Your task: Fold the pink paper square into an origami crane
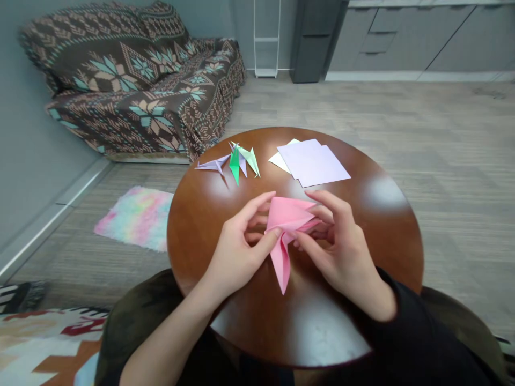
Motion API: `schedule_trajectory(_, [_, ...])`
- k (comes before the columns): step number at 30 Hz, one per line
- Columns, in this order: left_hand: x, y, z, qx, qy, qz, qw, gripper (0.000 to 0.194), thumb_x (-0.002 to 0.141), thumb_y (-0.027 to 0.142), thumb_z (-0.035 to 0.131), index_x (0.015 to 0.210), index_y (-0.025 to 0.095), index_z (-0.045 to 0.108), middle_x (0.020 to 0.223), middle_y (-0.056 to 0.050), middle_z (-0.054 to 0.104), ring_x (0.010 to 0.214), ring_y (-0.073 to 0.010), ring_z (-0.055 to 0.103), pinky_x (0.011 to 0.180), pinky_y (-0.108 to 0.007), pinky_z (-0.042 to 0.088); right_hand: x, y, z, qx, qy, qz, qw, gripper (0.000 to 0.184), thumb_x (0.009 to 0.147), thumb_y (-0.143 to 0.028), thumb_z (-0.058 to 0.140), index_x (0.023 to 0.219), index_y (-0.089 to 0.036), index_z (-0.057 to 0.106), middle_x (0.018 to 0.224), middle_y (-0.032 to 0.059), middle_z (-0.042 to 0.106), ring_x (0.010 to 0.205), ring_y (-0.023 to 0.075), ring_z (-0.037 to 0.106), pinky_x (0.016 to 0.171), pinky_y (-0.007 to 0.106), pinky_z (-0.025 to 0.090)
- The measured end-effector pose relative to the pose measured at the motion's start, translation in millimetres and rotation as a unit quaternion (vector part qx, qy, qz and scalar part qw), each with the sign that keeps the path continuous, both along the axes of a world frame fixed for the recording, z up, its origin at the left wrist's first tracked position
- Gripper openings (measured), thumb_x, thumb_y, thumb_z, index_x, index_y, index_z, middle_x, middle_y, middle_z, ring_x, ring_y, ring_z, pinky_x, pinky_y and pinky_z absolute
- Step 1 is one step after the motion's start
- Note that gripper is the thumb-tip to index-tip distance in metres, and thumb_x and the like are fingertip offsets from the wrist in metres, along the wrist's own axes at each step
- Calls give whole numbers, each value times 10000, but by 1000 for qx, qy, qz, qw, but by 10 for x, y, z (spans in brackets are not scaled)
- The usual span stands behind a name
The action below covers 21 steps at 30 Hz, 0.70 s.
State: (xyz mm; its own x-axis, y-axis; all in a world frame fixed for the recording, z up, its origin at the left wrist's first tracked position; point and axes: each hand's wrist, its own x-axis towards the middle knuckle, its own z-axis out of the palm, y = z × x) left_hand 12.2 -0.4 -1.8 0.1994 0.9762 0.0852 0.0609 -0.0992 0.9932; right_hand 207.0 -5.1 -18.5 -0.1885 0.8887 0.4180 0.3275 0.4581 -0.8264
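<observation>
A partly folded sheet of pink origami paper [290,213] is held between both hands above the near middle of the table. One narrow pointed flap hangs down toward me, and other points stick out to the right. My left hand [245,244] pinches its left side, thumb on top near the central crease and fingers behind. My right hand [340,241] grips the right-hand points, its thumb near the centre and its index finger raised along the upper edge. Some fingertips of both hands are hidden behind the paper.
On the round wooden table [201,225], several folded paper cranes [235,163] in purple and green lie at the far left. Lilac paper sheets [316,163] overlap a pale green sheet [279,161] at the far side. Beyond stand a patterned sofa [148,107] and a fluffy rug [137,217].
</observation>
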Motion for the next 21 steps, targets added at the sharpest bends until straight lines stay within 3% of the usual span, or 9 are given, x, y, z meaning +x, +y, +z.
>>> schedule_trajectory(4, [-11,-3,-12,29,60,-13,998,549,924,248,701,1458,211,582,1331,-117,682,1061,-222,718,730,-248,617,21,32,34,113,-104,23,988,384,961,-82,624,1307,-244,592,1117,76,716,897,198,734,789,319,622])
schedule_trajectory(8, [-29,-6,5,72,115,-47,990,490,948,263,666,1432,203,618,1432,-126,620,1218,-261,663,821,-274,619,17,52,94,129,-107,53,984,195,974,-67,593,1095,-208,653,993,62,711,907,186,709,786,291,598])
schedule_trajectory(12, [-43,8,29,109,148,-70,980,434,962,278,650,1389,205,655,1458,-121,616,1338,-285,595,1011,-348,568,8,38,127,111,-89,64,988,204,967,-55,588,1058,-221,664,1036,71,727,956,191,706,824,299,597])
schedule_trajectory(16, [-51,22,33,135,172,-97,971,421,963,268,648,1380,214,667,1458,-118,629,1378,-290,561,1196,-429,418,12,29,129,126,-76,66,987,239,946,-25,594,1051,-229,664,1028,64,731,957,187,712,821,289,594])
schedule_trajectory(18, [-51,18,37,132,164,-102,972,380,963,269,649,1335,201,694,1436,-124,641,1376,-288,562,1197,-425,417,18,31,134,138,-81,73,984,242,936,-16,601,1037,-227,664,1021,61,730,967,186,715,819,281,591])
schedule_trajectory(21, [-47,5,50,95,126,-90,983,299,945,293,677,1215,182,741,1409,-141,631,1298,-287,620,1009,-358,567,22,31,148,141,-88,78,983,233,935,-22,607,1028,-225,672,1014,60,729,945,182,716,803,277,590])
